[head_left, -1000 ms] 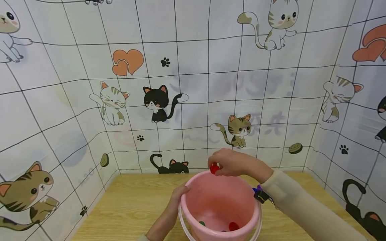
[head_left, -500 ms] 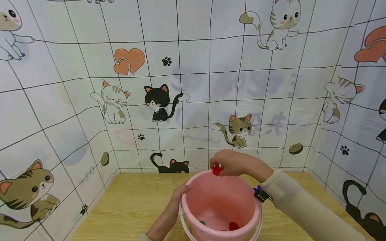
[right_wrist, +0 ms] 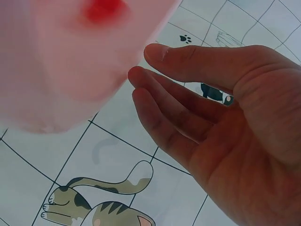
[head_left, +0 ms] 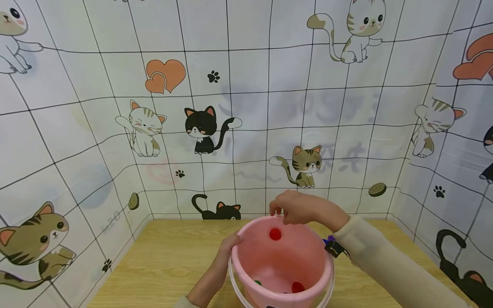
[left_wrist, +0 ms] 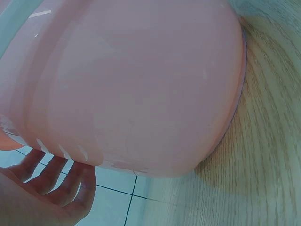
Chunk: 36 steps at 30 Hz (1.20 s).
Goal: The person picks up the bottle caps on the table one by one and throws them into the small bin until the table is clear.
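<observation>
A pink bucket (head_left: 246,273) stands on the table near its front, its white handle (head_left: 236,286) hanging down. My left hand (head_left: 227,252) grips its left side, with the thumb over the rim; the left wrist view shows the fingers (left_wrist: 56,176) against the outer wall. Above the far rim is my right hand (head_left: 296,208), thumb and fingers apart and holding nothing. A red ball (head_left: 275,234) is in mid-air just below it, inside the bucket, and looks blurred in the right wrist view. Lower in the bucket lie another red piece (head_left: 298,287) and a green piece (head_left: 258,282), partly hidden.
The wooden table (head_left: 173,252) meets a wall (head_left: 246,107) of cat-print sheeting behind and at both sides. Small blue and purple pieces (head_left: 329,239) show right of the bucket, mostly hidden behind the right wrist.
My right hand has let go of the red ball, which has dropped from the fingertips into the bucket's mouth. The left hand and the bucket have stayed in place.
</observation>
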### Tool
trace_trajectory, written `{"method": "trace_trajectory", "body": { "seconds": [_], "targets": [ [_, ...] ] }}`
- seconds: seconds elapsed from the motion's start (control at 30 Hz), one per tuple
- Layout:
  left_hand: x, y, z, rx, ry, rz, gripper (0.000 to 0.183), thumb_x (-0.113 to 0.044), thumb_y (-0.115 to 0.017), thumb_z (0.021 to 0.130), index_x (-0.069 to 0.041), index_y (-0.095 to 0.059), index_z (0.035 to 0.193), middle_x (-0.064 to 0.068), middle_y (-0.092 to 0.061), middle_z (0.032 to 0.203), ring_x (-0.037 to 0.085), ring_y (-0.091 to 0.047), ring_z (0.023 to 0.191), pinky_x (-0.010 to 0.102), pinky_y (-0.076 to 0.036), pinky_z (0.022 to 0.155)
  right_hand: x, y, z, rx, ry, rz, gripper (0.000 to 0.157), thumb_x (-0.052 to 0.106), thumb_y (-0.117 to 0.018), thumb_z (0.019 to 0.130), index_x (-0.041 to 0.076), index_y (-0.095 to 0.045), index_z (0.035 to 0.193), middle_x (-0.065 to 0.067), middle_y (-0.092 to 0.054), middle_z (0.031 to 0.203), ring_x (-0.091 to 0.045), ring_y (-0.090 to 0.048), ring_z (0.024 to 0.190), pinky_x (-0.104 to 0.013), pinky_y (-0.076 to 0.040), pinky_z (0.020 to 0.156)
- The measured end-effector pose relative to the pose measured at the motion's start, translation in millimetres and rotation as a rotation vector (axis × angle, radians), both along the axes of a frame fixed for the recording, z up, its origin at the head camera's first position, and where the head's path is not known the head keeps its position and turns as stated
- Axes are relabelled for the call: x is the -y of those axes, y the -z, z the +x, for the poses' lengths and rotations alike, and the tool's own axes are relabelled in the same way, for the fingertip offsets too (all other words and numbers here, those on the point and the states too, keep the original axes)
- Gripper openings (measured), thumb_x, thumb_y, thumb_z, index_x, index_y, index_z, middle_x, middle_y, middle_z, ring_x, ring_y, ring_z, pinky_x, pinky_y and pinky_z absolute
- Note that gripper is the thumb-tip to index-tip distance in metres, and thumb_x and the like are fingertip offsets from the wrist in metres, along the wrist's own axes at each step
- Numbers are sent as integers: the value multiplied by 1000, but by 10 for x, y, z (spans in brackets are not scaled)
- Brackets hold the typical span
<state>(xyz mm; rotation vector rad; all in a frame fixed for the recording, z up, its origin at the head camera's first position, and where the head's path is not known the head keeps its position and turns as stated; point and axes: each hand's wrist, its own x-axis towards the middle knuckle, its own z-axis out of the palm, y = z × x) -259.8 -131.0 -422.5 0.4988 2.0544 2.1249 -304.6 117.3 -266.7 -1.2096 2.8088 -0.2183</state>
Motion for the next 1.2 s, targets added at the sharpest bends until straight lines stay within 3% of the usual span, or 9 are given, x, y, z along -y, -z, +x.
{"method": "trace_trajectory", "body": {
  "seconds": [0.17,0.3,0.5,0.73,0.9,1.2],
  "targets": [
    [2,0,0,7,0,-2,55,-38,-42,100,-8,-56,145,19,-66,130,18,-66,112,29,-49,97,-34,0,-17,15,18,1,24,1,-72,88,11,-74,110,-4,-69,104,-20,-64,91,-29,-55,74],
    [-9,2,-4,6,8,7,56,-37,-42,100,-8,-55,146,18,-68,129,17,-66,111,29,-49,96,-138,6,-50,-20,-2,-26,21,6,-75,89,12,-74,110,-2,-71,105,-15,-65,87,-30,-55,75],
    [-13,3,-2,11,3,-3,56,-38,-43,99,-7,-57,144,18,-68,127,18,-66,109,31,-49,97,-397,25,-139,-71,-29,-83,17,10,-76,91,14,-73,108,2,-73,105,-10,-67,87,-28,-56,78],
    [0,1,8,7,2,-5,57,-39,-42,100,-11,-54,148,15,-65,133,16,-63,114,30,-47,99,-766,134,-205,-28,33,-165,15,13,-71,95,13,-73,110,-2,-73,108,-10,-71,88,-28,-58,78],
    [1,-2,8,7,4,4,58,-39,-42,100,-10,-53,148,16,-66,132,15,-64,113,28,-48,98,-1035,359,-235,-8,100,-224,13,19,-70,97,14,-73,109,0,-74,105,-10,-70,87,-29,-58,78],
    [-10,5,12,7,-10,-12,57,-40,-42,99,-10,-55,146,16,-66,131,18,-64,114,30,-47,99,-1365,1085,-300,112,224,-292,23,18,-74,93,5,-72,111,-7,-74,105,-15,-68,89,-31,-57,72]
  ]
}}
